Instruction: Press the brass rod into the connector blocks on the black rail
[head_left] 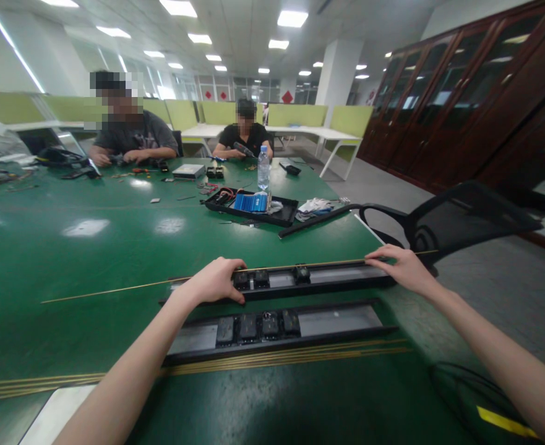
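Observation:
A long black channel (341,286) with a grey floor lies across the table, and three small black blocks (302,274) show inside it. My left hand (215,279) grips this channel across its width near the left end, thumb on the near side. Along the channel's far edge runs a long thin brass-coloured rod (109,290), reaching past both ends. The fingers of my right hand (399,266) pinch the rod at the channel's right end. Closer to me sits a second black channel (341,319) holding several black blocks (248,327) side by side.
More thin rods (281,358) lie before the near channel. Beyond are a black tray (284,213) with a blue item, gloves (316,208) and a bottle (263,169). A chair (467,216) stands right; two people work across the table (114,247).

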`<state>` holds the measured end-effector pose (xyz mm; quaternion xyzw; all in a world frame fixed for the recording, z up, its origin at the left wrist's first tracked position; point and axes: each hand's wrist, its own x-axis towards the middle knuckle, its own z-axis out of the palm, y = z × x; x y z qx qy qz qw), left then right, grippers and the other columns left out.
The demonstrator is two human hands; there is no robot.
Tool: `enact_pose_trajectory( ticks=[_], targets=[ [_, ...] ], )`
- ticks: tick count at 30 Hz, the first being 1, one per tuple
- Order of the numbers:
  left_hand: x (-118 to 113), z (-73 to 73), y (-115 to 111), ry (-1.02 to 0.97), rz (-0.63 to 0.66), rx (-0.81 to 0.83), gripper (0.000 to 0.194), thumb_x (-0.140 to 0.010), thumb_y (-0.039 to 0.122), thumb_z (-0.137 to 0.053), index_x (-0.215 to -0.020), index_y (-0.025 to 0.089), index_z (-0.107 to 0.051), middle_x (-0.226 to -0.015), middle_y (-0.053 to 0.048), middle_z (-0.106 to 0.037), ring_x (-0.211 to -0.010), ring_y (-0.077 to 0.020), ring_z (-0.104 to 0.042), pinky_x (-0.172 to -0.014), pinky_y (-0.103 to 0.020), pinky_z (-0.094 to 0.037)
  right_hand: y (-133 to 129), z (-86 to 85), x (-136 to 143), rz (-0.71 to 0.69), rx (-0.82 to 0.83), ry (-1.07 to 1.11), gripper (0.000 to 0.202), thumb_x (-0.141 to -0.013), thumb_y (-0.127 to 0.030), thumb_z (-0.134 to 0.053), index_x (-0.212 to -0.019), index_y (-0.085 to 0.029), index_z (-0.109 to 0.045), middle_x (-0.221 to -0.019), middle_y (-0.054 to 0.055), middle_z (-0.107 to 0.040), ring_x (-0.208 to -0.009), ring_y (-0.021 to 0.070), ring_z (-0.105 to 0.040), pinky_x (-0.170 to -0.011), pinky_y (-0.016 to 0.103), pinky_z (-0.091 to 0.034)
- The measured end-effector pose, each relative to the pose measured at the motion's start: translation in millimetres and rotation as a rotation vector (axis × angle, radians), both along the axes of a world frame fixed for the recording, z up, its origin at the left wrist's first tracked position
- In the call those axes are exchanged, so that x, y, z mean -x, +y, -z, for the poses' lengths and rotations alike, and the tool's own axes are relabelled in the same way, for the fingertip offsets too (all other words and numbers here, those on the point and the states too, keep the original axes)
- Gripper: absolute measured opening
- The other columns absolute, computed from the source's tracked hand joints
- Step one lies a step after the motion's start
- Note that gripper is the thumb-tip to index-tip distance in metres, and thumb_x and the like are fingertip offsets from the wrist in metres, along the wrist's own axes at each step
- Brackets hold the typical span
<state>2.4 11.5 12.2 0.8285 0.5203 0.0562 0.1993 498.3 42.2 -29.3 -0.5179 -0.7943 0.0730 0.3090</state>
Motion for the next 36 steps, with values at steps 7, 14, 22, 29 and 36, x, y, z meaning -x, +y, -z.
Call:
enact_pose_trajectory(
  ticks=[7, 14, 22, 29, 36],
  targets=[
    [1, 1.7, 1, -0.009, 0.008, 0.001, 0.064, -0.056, 0.041, -0.086, -0.114, 0.021, -0.069, -0.104, -0.006, -0.077, -0.093, -0.0261, -0.071, -0.075, -0.029, -0.051, -1, -1.5, -4, 0.034, -0.018, 0.006, 0.031, -0.084, -0.055, -0.068, -0.089, -0.026, -0.079, -0.093, 0.006, -0.076, -0.089, 0.0261, -0.070, -0.083, 0.041, -0.055],
    [1, 0.5, 0, -0.004, 0.005, -0.004, 0.066, -0.056, 0.042, -0.086, -0.115, 0.021, -0.069, -0.104, -0.006, -0.077, -0.093, -0.0265, -0.071, -0.074, -0.029, -0.051, -4, -4.1, -13, 0.067, -0.021, 0.005, 0.032, -0.083, -0.056, -0.068, -0.088, -0.026, -0.079, -0.093, 0.007, -0.075, -0.088, 0.0264, -0.068, -0.083, 0.042, -0.054],
    [1, 2.9, 2, -0.010, 0.009, 0.005, 0.067, -0.056, 0.042, -0.085, -0.117, 0.020, -0.069, -0.107, -0.007, -0.077, -0.095, -0.0274, -0.070, -0.076, -0.029, -0.051, -13, -17.5, -12, 0.164, -0.121, 0.181, 0.029, -0.087, -0.041, -0.068, -0.108, -0.023, -0.077, -0.110, 0.008, -0.074, -0.101, 0.0220, -0.068, -0.092, 0.034, -0.051],
    [2, 3.7, 2, 0.008, 0.008, -0.008, 0.067, -0.057, 0.043, -0.085, -0.117, 0.021, -0.068, -0.106, -0.007, -0.077, -0.095, -0.0275, -0.070, -0.077, -0.030, -0.051, -19, -37.9, 35, -0.013, -0.257, 0.163, 0.021, -0.088, -0.032, -0.068, -0.107, -0.026, -0.076, -0.104, 0.005, -0.075, -0.099, 0.0230, -0.068, -0.095, 0.041, -0.053],
    [2, 3.1, 2, 0.004, 0.012, -0.007, 0.067, -0.057, 0.044, -0.085, -0.117, 0.021, -0.068, -0.106, -0.006, -0.076, -0.095, -0.0269, -0.070, -0.076, -0.029, -0.051, -21, -42.7, 86, -0.194, -0.278, 0.007, 0.027, -0.090, -0.026, -0.065, -0.115, -0.028, -0.073, -0.105, 0.004, -0.076, -0.098, 0.0234, -0.066, -0.093, 0.044, -0.053]
  ],
)
